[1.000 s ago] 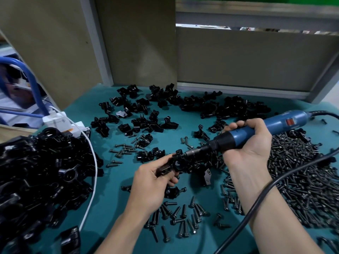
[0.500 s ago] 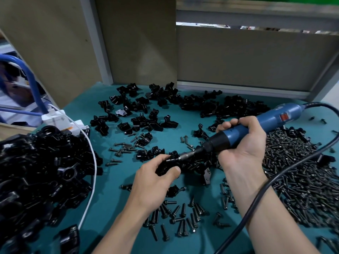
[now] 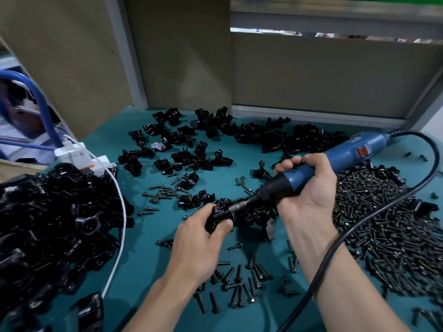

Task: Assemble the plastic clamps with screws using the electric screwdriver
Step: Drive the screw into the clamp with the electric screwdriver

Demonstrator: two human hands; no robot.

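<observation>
My left hand (image 3: 199, 238) grips a black plastic clamp (image 3: 219, 213) just above the teal table, thumb and fingers wrapped around it. My right hand (image 3: 309, 188) holds the blue electric screwdriver (image 3: 335, 159) by its front grip. The screwdriver slants down to the left and its metal bit (image 3: 236, 207) presses into the clamp. Any screw at the bit's tip is hidden. Loose black screws (image 3: 239, 279) lie below my hands.
A big heap of black clamps (image 3: 48, 224) fills the left. More clamp parts (image 3: 215, 140) are scattered across the back of the teal table (image 3: 141, 259). A thick screw pile (image 3: 388, 224) lies right. The black power cord (image 3: 359, 226) loops over my right forearm. White chargers (image 3: 72, 154) sit left.
Both hands have dropped slightly lower and closer to the table. The screwdriver tilted steeper, its bit staying on the clamp held by my left hand.
</observation>
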